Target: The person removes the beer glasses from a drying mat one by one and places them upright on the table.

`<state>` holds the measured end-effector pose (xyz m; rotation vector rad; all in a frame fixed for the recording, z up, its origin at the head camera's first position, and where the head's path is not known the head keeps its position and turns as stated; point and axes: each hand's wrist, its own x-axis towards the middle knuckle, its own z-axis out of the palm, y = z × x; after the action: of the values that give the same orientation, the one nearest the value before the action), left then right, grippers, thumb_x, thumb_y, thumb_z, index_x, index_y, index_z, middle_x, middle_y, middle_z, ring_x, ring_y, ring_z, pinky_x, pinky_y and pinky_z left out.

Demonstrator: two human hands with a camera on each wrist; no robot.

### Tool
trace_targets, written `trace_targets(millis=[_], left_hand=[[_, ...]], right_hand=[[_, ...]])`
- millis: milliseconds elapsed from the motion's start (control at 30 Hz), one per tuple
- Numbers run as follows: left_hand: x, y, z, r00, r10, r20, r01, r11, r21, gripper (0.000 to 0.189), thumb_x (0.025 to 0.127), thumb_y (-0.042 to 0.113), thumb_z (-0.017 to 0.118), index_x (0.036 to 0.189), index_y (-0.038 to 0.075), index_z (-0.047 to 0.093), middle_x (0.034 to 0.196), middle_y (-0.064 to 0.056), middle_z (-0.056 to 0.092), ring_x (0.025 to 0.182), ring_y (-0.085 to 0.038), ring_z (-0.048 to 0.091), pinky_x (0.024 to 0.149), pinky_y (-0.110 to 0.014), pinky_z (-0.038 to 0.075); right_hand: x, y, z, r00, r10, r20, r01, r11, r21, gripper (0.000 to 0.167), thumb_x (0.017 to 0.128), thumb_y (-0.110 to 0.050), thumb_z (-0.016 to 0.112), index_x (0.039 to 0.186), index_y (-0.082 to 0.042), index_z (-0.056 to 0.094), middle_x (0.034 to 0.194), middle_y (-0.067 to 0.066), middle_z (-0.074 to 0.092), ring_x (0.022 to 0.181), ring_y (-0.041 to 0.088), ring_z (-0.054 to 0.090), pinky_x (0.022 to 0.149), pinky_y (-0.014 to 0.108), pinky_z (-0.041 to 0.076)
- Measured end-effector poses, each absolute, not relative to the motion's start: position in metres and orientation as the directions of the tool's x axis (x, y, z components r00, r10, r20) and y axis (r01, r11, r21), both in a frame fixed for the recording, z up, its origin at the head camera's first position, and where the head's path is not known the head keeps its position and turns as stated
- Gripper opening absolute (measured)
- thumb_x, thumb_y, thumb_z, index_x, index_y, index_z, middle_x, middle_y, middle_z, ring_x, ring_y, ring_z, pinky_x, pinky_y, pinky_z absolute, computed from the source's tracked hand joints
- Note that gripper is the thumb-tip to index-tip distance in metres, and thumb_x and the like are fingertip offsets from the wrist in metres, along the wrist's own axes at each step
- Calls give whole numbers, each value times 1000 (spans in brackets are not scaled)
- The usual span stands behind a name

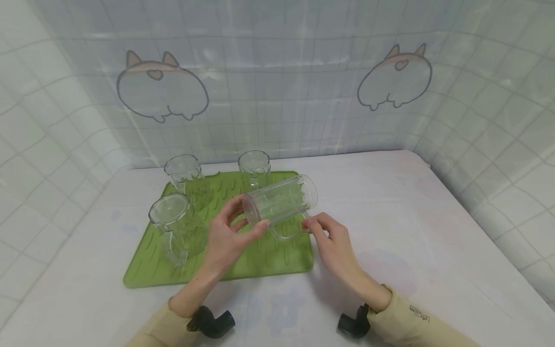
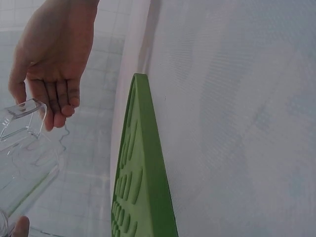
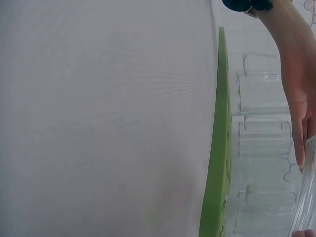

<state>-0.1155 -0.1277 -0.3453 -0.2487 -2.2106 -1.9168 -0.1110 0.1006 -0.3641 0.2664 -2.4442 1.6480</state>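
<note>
This looks like a curtained booth, with grid-printed sheeting [image 1: 282, 96] around a white table [image 1: 416, 207].

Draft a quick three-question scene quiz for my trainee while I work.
1. How many clear glass mugs stand on the ridged green rectangular mat: (a) two, (b) three, (c) five?
2. Which hand pinches the curved clear handle of the held clear cylindrical mug?
3. True or false: that held mug is upright.

Key: 1. b; 2. right hand; 3. false, it is tipped sideways.

Mugs [image 1: 171, 210] leftward, seemingly room rightward
</note>
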Motion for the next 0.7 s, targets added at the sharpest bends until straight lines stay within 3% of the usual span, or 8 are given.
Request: trace_targets(millis=[333,567,700], left_hand=[[-118,-133,-345,-987,23,159,160,229,960,71,81,16,83,141,6,48,135,-13,58,121,-30,61,92,-28,59],[-119,-136,-343,-991,33,130,134,243,961,71,80,15,84,141,6,49,133,-14,60,121,-29,60,101,-40,55],[-120,-137,-342,-992,47,113,121,242,963,71,79,15,85,140,5,50,133,-14,60,120,-31,61,99,-36,57]], right_hand=[[-112,102,-361,-974,-44,223,-223,381,-897,29,105,-24,49,96,-11,73,98,4,73,96,16,67,86,37,51],[-111,101,-361,-976,-40,214,-213,384,-898,31,106,-27,47,96,-12,73,97,1,73,95,18,68,87,37,52],[-110,101,-360,-974,-40,225,-223,384,-896,32,106,-28,46,96,-13,73,97,1,73,95,16,68,87,37,52]])
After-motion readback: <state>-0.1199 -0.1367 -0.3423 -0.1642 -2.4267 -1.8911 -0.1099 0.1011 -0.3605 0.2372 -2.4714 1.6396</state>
